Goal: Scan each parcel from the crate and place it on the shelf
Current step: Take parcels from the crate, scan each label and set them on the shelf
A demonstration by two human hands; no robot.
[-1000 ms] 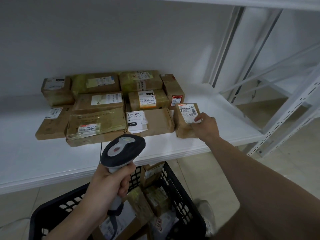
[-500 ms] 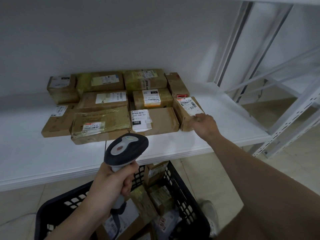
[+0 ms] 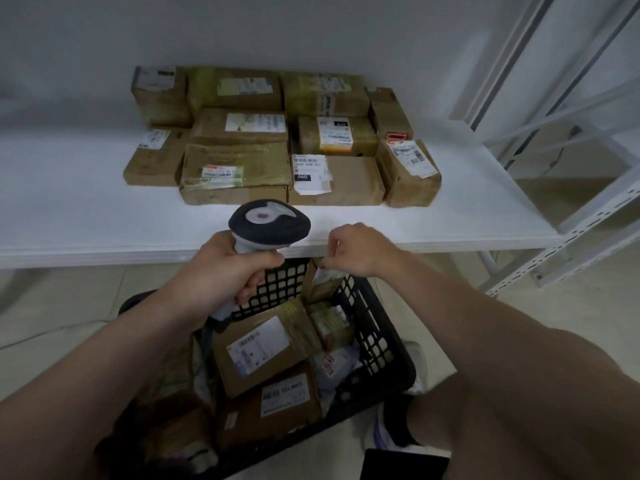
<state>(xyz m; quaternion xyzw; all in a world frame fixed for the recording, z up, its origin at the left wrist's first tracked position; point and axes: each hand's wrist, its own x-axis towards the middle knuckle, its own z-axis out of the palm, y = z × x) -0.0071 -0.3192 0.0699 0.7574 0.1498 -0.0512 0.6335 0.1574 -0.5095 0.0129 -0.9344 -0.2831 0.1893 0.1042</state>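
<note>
The right hand (image 3: 353, 251) pinches a small brown cardboard parcel (image 3: 322, 285) inside the black plastic crate (image 3: 377, 341); the left hand (image 3: 214, 275) grips the grey handheld scanner (image 3: 268, 223). Such a fingertip hold may let the parcel drop.

- We note the left hand (image 3: 221, 271) gripping the scanner (image 3: 268, 225), head up, before the shelf (image 3: 86, 220) edge.
- The right hand (image 3: 356, 249) pinches the top of an upright parcel (image 3: 323, 285) in the black crate (image 3: 374, 327).
- We see labelled parcels (image 3: 239, 171) packed together on the shelf.
</note>
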